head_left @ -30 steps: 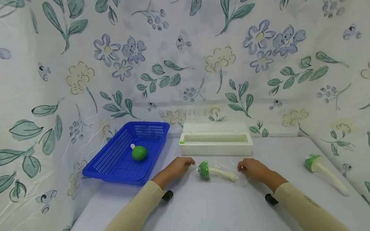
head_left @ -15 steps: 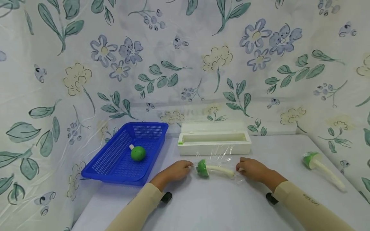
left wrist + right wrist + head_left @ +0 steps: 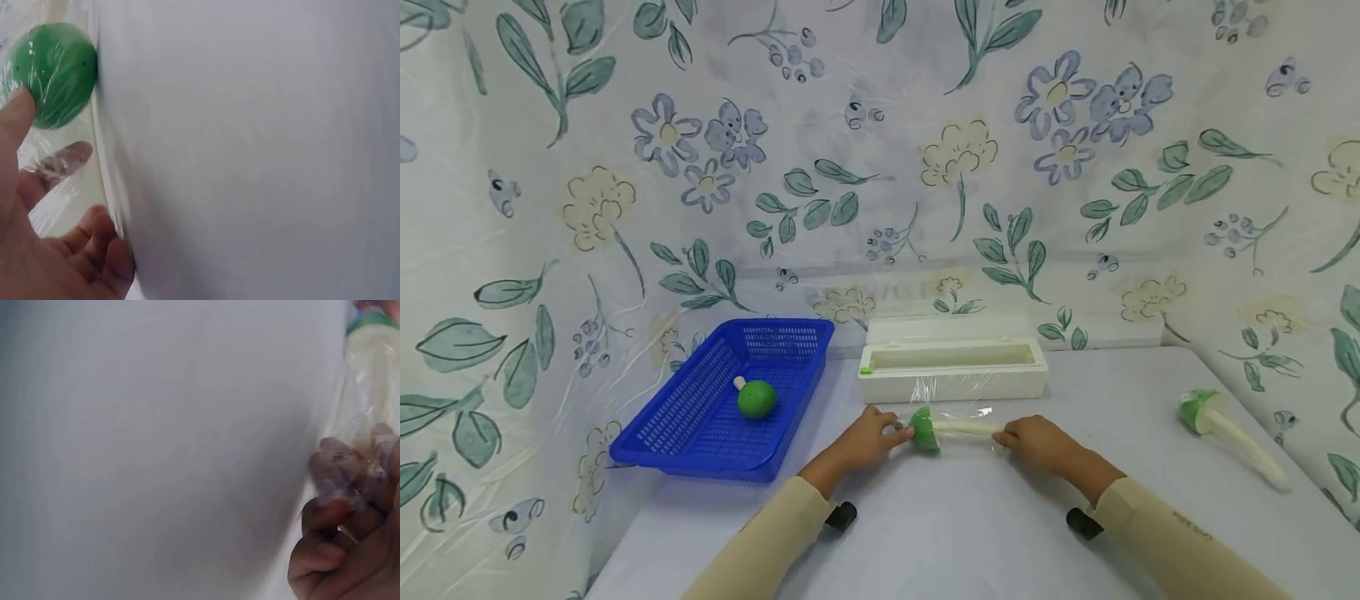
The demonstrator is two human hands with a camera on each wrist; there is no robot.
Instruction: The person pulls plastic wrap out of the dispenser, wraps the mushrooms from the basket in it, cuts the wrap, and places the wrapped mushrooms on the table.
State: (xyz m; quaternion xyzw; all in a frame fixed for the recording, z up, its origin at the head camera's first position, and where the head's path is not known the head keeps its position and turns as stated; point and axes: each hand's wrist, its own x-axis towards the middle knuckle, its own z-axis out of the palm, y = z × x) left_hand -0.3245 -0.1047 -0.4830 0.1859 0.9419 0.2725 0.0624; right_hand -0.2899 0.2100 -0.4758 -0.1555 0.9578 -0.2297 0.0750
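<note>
While both hands work at mid-desk, entries as seen:
Left hand point(image 3: 867, 437): fingers curled, pinching cling film point(image 3: 958, 404) at the green cap end of the mushroom point(image 3: 946, 430).
Right hand point(image 3: 1033, 440): fingers curled round film bunched at the stem end; wrist view shows film crumpled over the fingertips point(image 3: 340, 465).
Mushroom: lying on the desk point(image 3: 970, 533) between the hands, cap to the left, film over it, just in front of the box.
Basket point(image 3: 700, 433): blue, left of the hands; holds one green-capped mushroom point(image 3: 756, 398).
Box point(image 3: 952, 369): white, lid open; film runs from it toward the hands.
Desk right: another mushroom point(image 3: 1225, 433), well apart.
</note>
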